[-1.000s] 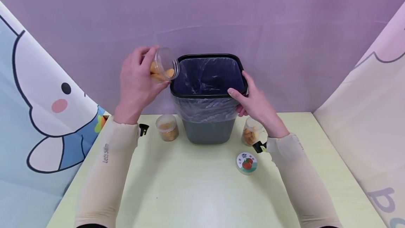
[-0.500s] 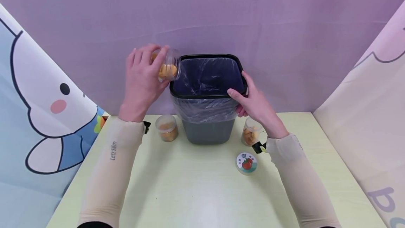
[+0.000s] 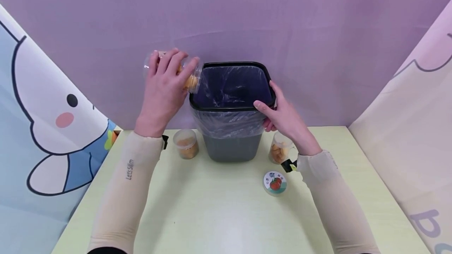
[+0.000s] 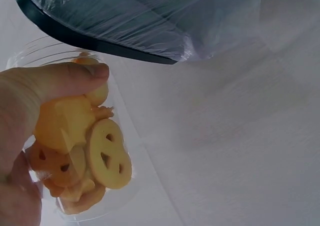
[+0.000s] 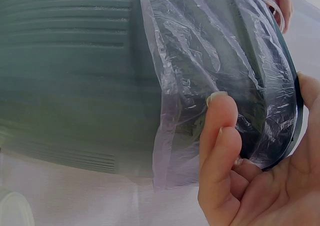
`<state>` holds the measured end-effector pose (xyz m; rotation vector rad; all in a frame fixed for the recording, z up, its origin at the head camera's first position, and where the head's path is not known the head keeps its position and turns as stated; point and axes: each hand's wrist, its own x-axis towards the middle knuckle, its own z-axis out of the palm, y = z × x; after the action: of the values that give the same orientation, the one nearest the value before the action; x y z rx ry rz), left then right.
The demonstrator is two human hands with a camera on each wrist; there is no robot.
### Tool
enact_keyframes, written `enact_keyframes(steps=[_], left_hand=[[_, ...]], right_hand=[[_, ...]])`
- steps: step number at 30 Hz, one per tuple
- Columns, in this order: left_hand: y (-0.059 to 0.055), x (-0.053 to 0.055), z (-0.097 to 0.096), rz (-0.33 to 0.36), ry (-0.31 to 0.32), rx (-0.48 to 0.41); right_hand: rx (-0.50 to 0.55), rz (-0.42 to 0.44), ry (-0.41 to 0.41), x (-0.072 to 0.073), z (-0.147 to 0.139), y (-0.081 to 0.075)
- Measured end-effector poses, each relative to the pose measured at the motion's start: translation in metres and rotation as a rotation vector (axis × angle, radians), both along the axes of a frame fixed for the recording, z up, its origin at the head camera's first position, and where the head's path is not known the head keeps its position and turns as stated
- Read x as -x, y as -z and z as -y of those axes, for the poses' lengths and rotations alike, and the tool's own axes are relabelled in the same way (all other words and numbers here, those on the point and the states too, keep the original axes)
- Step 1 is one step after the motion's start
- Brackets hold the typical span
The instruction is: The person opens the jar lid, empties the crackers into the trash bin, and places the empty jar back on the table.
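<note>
The grey bin (image 3: 231, 107), lined with a clear bag, is standing upright at the back of the pale green table (image 3: 226, 214). The right hand (image 3: 284, 117) is gripping its near right corner, thumb on the rim, fingers curled round the outside. Over the last second the left hand (image 3: 164, 89) has been rolling the clear jar (image 3: 187, 74) further over, so pouring is getting under way. The jar is lying almost level at the bin's left rim, mouth pointing right into the opening, cookies (image 4: 107, 158) crowding toward it.
</note>
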<state>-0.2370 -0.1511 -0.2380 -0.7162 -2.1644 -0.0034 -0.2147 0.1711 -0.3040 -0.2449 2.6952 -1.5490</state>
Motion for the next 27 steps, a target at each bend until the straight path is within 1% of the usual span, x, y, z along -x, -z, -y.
enact_keyframes(steps=[6, 9, 13, 19, 23, 27], left_hand=[[0.001, 0.002, -0.002, -0.006, -0.023, 0.065], [0.003, 0.004, -0.004, -0.039, -0.011, 0.072], [0.004, 0.005, -0.005, -0.059, 0.005, 0.089], [0.002, 0.003, -0.006, -0.048, 0.007, 0.143], [0.001, 0.002, -0.009, -0.067, 0.009, 0.193], [0.000, -0.001, -0.012, -0.084, -0.011, 0.260]], right_hand=[[0.002, -0.004, -0.006, 0.000, 0.000, 0.000], [-0.003, -0.011, -0.011, 0.000, 0.000, 0.000], [-0.002, -0.011, -0.008, 0.001, 0.001, 0.000], [0.007, -0.006, -0.003, 0.001, 0.002, 0.000], [0.016, -0.006, -0.008, 0.001, 0.003, 0.000], [0.018, -0.001, -0.009, 0.001, 0.003, 0.001]])
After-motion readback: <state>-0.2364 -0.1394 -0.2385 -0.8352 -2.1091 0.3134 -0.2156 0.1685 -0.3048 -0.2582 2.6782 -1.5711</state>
